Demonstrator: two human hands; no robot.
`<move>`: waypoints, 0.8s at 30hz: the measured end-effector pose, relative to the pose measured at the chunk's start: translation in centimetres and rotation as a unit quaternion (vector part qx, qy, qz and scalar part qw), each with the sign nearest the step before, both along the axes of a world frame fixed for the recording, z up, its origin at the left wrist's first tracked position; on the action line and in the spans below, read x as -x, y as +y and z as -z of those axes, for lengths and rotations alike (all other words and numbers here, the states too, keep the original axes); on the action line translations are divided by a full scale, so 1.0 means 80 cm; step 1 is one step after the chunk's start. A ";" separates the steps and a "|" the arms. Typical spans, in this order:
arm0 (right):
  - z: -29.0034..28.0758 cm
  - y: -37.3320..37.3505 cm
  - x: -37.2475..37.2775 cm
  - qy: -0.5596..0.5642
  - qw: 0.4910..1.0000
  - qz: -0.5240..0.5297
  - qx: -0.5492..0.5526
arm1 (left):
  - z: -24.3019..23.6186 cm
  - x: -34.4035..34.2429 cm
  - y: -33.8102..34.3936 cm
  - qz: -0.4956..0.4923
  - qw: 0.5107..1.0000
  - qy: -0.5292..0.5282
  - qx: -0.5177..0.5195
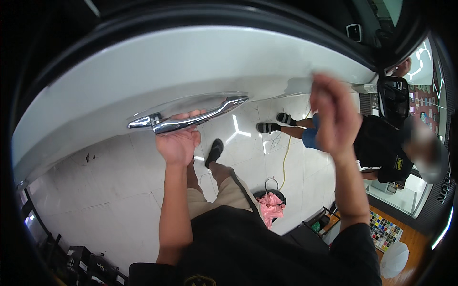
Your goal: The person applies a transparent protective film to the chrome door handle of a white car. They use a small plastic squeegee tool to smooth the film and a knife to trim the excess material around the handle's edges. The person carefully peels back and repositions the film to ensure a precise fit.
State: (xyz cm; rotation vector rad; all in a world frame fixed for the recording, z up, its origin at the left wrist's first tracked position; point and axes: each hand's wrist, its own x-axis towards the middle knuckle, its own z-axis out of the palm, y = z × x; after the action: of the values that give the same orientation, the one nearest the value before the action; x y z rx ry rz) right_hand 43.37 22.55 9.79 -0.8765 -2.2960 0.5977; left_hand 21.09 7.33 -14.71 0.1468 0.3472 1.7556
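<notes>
A white car door spans the upper part of the head view, with a chrome door handle on it. My left hand grips the handle from below, fingertips curled up behind the bar and thumb at its front. My right hand is raised to the right of the handle, close to the door's lower right part; motion blurs its fingers, so I cannot tell whether it holds anything.
A co-worker in dark shirt and blue shorts stands at right beside the side mirror. On the tiled floor are a bucket with pink cloth, a yellow hose and black equipment. A cart stands behind me.
</notes>
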 end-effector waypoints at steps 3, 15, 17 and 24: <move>0.044 -0.036 0.003 -0.165 0.983 -0.076 0.031 | -0.004 0.009 -0.007 -0.017 0.999 -0.040 -0.029; 0.134 -0.003 0.029 -0.112 0.976 -0.085 -0.170 | 0.011 0.011 -0.003 -0.013 0.985 -0.024 -0.170; 0.133 -0.006 0.032 -0.117 0.975 -0.083 -0.167 | 0.010 0.011 -0.004 -0.009 0.985 -0.032 -0.170; 0.132 0.000 0.032 -0.125 0.965 -0.112 -0.202 | 0.010 0.012 -0.002 -0.007 0.980 -0.042 -0.196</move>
State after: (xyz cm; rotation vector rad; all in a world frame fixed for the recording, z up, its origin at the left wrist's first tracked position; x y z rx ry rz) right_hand 40.78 22.56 -0.79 -0.5230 -2.6364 0.0953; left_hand 20.10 7.16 -15.53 0.3507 -0.0640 1.8228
